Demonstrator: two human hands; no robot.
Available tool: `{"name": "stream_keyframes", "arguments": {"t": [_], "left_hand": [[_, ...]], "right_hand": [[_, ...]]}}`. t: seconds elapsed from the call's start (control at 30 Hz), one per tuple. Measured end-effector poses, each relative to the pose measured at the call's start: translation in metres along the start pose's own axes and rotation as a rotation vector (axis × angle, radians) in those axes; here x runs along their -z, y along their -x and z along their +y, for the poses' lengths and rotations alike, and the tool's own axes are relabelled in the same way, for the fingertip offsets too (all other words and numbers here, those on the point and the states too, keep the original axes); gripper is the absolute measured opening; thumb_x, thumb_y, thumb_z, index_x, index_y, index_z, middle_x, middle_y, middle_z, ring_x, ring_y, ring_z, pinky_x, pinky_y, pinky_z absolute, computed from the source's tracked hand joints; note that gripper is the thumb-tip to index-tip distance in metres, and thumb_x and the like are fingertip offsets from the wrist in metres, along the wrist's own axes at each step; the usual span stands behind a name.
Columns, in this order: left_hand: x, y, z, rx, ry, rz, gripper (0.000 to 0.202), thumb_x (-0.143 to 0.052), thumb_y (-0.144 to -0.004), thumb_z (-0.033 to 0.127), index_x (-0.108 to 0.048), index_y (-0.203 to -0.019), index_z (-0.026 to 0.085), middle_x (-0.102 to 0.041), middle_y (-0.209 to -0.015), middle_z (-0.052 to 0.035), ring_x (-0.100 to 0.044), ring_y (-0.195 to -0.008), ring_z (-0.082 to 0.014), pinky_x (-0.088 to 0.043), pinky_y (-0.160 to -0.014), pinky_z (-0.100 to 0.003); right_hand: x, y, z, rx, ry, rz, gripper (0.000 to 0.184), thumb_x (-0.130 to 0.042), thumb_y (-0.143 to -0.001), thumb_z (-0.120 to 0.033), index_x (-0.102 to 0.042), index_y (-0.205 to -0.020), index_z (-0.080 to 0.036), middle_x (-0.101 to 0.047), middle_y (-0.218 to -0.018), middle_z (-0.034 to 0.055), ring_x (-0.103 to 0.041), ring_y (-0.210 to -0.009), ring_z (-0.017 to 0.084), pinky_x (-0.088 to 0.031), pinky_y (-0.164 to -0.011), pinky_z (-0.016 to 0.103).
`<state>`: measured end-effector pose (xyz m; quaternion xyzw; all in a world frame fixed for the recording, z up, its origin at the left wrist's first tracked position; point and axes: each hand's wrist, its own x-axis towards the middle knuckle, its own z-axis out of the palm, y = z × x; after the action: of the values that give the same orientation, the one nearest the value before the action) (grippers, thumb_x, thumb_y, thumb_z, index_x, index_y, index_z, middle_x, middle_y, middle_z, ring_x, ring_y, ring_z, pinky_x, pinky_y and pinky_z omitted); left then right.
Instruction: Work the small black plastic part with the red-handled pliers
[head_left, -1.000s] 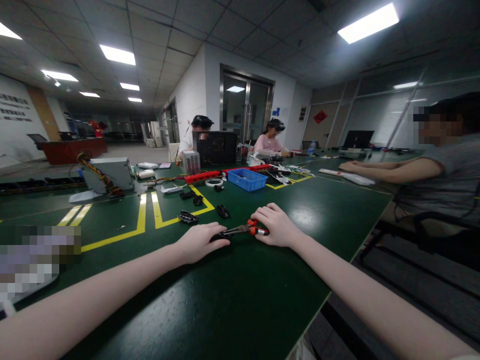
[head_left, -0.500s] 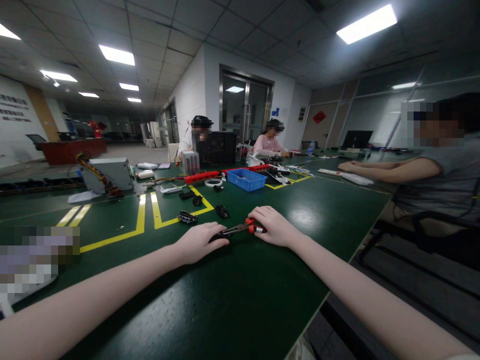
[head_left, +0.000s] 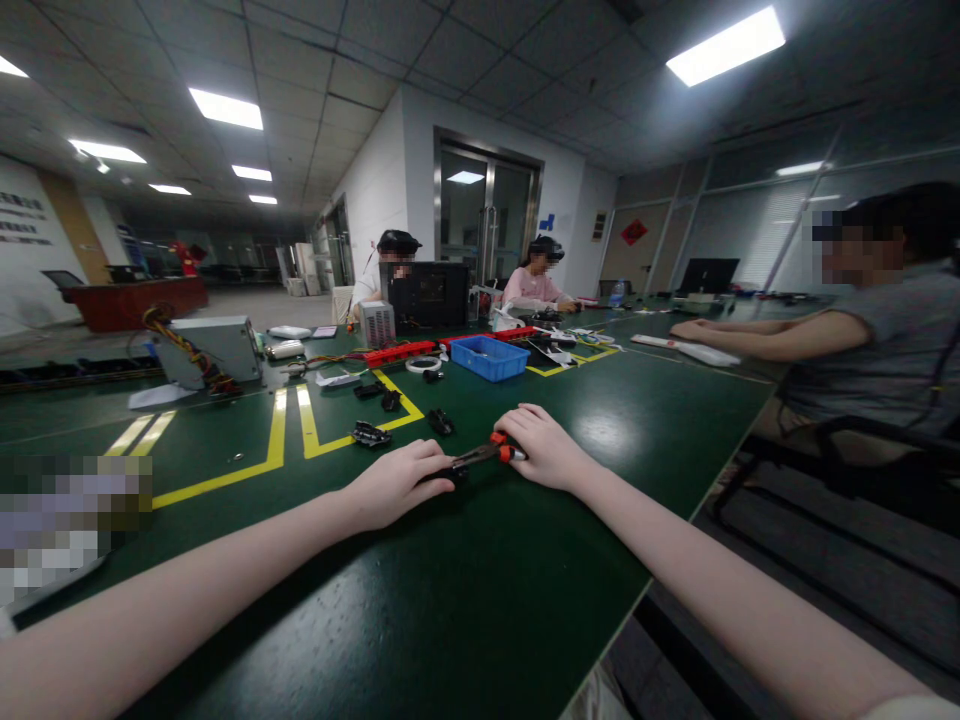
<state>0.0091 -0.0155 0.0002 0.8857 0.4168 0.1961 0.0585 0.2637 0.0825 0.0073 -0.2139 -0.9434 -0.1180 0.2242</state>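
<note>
My right hand (head_left: 546, 450) is closed around the red-orange handles of a pair of pliers (head_left: 481, 456), whose metal jaws point left. Fingers of my left hand (head_left: 397, 484) pinch a small black plastic part (head_left: 457, 474), mostly hidden by the hand. The jaws meet this part at its right end; whether they bite on it I cannot tell. Just beyond my hands lie a black plastic piece (head_left: 441, 421) and a black broken-looking piece (head_left: 370, 434).
A blue bin (head_left: 489, 360) stands behind my hands on the green table (head_left: 450, 600). Further left are a metal power supply box (head_left: 214, 350) with cables and a red strip (head_left: 401, 353). A person (head_left: 870, 330) sits at the right; two others sit across the table.
The pliers have turned slightly in my right hand, and more of the black part shows beside my left fingertips. The whole view has shifted a little.
</note>
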Motion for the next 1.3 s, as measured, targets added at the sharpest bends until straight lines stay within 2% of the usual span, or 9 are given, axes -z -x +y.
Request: {"name": "stream_keyframes", "arguments": {"t": [0.07,0.17,0.3,0.5,0.7,0.93,1.0,1.1,1.3], "left_hand": [[0.000,0.000,0.001,0.004,0.000,0.004,0.030,-0.041,-0.097,0.036,-0.058,-0.116,0.021,-0.057,-0.107,-0.0069,-0.053,-0.096,-0.0206,-0.044,-0.087,-0.033],[0.001,0.000,0.001,0.007,-0.003,0.006,0.031,-0.040,-0.097,0.035,-0.056,-0.120,0.021,-0.057,-0.108,-0.0070,-0.053,-0.097,-0.0207,-0.044,-0.088,-0.033],[-0.001,-0.001,0.000,0.018,-0.017,0.031,0.031,-0.038,-0.098,0.033,-0.053,-0.123,0.021,-0.058,-0.108,-0.0070,-0.054,-0.097,-0.0209,-0.044,-0.089,-0.034],[-0.002,-0.002,-0.001,0.018,-0.069,0.047,0.027,-0.042,-0.096,0.029,-0.057,-0.116,0.019,-0.059,-0.106,-0.0080,-0.055,-0.096,-0.0217,-0.044,-0.088,-0.035],[-0.003,-0.001,-0.001,0.014,-0.048,0.059,0.027,-0.046,-0.091,0.022,-0.060,-0.114,0.017,-0.060,-0.111,-0.0087,-0.055,-0.101,-0.0214,-0.045,-0.094,-0.035],[-0.007,-0.001,-0.010,0.032,0.001,0.072,0.033,-0.043,-0.091,0.020,-0.060,-0.119,0.019,-0.052,-0.130,-0.0077,-0.049,-0.119,-0.0229,-0.038,-0.107,-0.038],[-0.008,-0.001,-0.013,0.026,0.002,0.066,0.034,-0.042,-0.092,0.021,-0.060,-0.121,0.018,-0.054,-0.130,-0.0073,-0.048,-0.121,-0.0227,-0.038,-0.108,-0.038],[-0.010,-0.001,-0.016,0.020,-0.007,0.057,0.036,-0.040,-0.093,0.023,-0.058,-0.124,0.017,-0.055,-0.130,-0.0076,-0.048,-0.122,-0.0219,-0.038,-0.108,-0.038],[-0.010,-0.001,-0.015,0.022,0.008,0.069,0.036,-0.041,-0.094,0.023,-0.057,-0.125,0.017,-0.054,-0.131,-0.0090,-0.048,-0.122,-0.0216,-0.039,-0.107,-0.037]], "right_hand": [[-0.001,0.000,0.000,-0.009,0.008,0.000,0.026,-0.053,-0.072,-0.015,-0.052,-0.098,-0.019,-0.058,-0.096,0.0073,-0.052,-0.094,0.022,-0.034,-0.096,0.041],[-0.004,-0.003,0.003,0.004,0.018,0.000,0.030,-0.052,-0.069,-0.012,-0.052,-0.099,-0.018,-0.058,-0.097,0.0087,-0.051,-0.095,0.023,-0.038,-0.091,0.039],[-0.015,-0.011,0.014,0.051,0.053,0.034,0.038,-0.049,-0.066,-0.007,-0.051,-0.102,-0.017,-0.057,-0.103,0.0100,-0.051,-0.103,0.024,-0.034,-0.100,0.044],[-0.034,-0.037,0.033,0.214,0.132,0.047,0.034,-0.045,-0.075,-0.006,-0.054,-0.106,-0.015,-0.057,-0.116,0.0125,-0.049,-0.116,0.023,-0.033,-0.105,0.046],[-0.040,-0.043,0.042,0.231,0.156,0.084,0.033,-0.046,-0.076,-0.007,-0.055,-0.107,-0.016,-0.056,-0.124,0.0118,-0.048,-0.118,0.023,-0.033,-0.106,0.044],[-0.031,-0.031,0.042,0.121,0.142,0.086,0.031,-0.055,-0.069,-0.017,-0.056,-0.100,-0.014,-0.058,-0.116,0.0142,-0.052,-0.105,0.026,-0.038,-0.095,0.040],[-0.029,-0.031,0.039,0.144,0.173,0.067,0.029,-0.054,-0.069,-0.017,-0.057,-0.098,-0.014,-0.057,-0.115,0.0140,-0.051,-0.102,0.026,-0.037,-0.092,0.038],[-0.027,-0.033,0.033,0.165,0.218,0.023,0.025,-0.054,-0.070,-0.018,-0.057,-0.094,-0.014,-0.059,-0.101,0.0121,-0.051,-0.095,0.024,-0.036,-0.086,0.035],[-0.023,-0.032,0.026,0.129,0.289,-0.024,0.021,-0.054,-0.070,-0.022,-0.057,-0.089,-0.014,-0.058,-0.091,0.0099,-0.048,-0.082,0.021,-0.032,-0.074,0.032]]}}
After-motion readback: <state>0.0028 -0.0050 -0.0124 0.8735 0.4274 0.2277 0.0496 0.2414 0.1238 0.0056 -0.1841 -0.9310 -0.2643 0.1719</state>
